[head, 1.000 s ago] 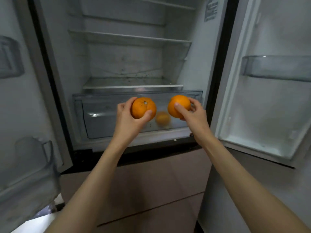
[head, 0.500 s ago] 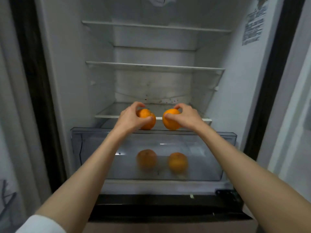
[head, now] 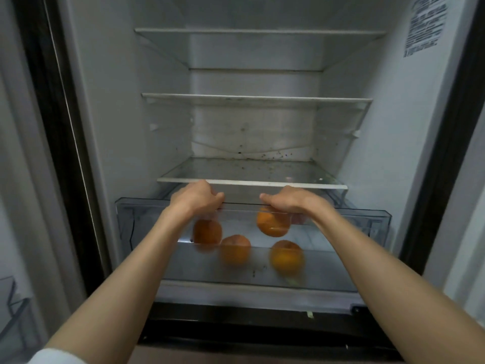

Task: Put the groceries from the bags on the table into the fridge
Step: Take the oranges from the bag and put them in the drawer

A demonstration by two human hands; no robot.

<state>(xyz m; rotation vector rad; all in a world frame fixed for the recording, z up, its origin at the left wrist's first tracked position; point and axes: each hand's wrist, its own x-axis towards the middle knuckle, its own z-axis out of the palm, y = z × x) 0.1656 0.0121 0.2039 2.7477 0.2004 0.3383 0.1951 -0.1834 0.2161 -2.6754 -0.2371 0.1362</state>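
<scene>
Both hands over the crisper drawer [head: 375, 219]: left hand [head: 195, 199] and right hand [head: 286, 202] each grip an orange (fingers curled, partly hidden). Lower w/ care, release beside the two already lying inside.

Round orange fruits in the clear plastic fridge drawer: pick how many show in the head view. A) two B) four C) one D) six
B: four round orange fruits show through the clear plastic drawer: one far left, one beside it, one under the right hand, one lower right.

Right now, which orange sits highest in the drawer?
The orange directly under the right hand; it sits above the other three, which lie lower toward the drawer front.
</scene>
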